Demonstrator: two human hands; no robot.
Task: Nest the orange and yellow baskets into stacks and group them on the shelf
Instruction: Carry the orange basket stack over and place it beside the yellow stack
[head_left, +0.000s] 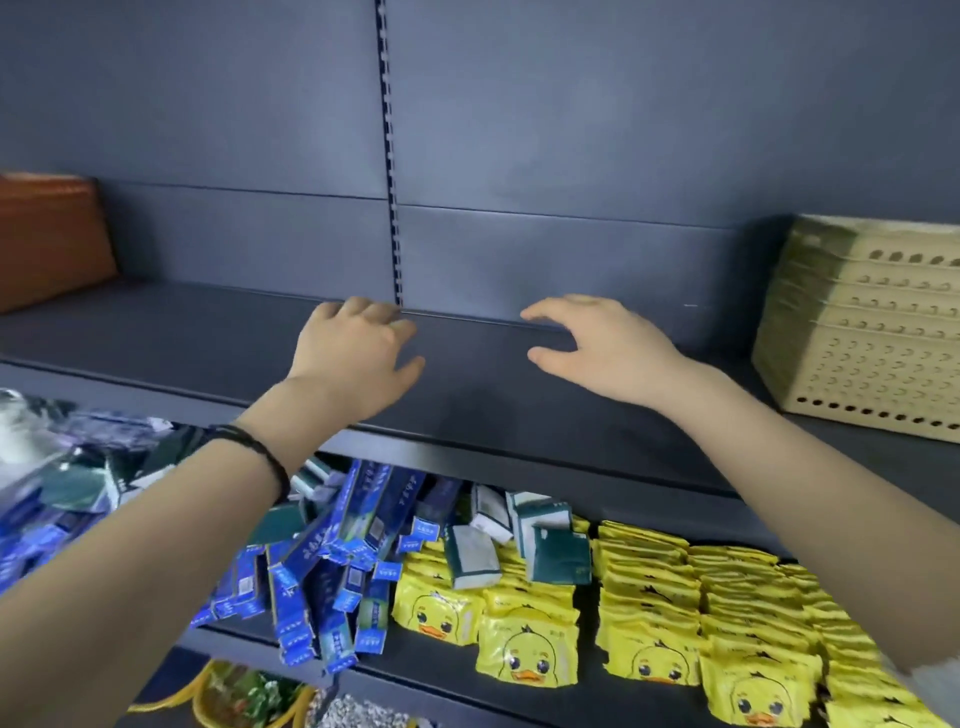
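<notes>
Both hands empty over the bare middle of the shelf
To group well, I'd bring the orange basket stack at far left toward the nested yellow basket stack at far right, gripping both rims; left hand loosely curled, right hand spread, both forearms outstretched

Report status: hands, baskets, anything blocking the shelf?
Left hand and right hand open, empty, over the shelf. Yellow baskets stacked far right; orange basket far left. Nothing between.
</notes>
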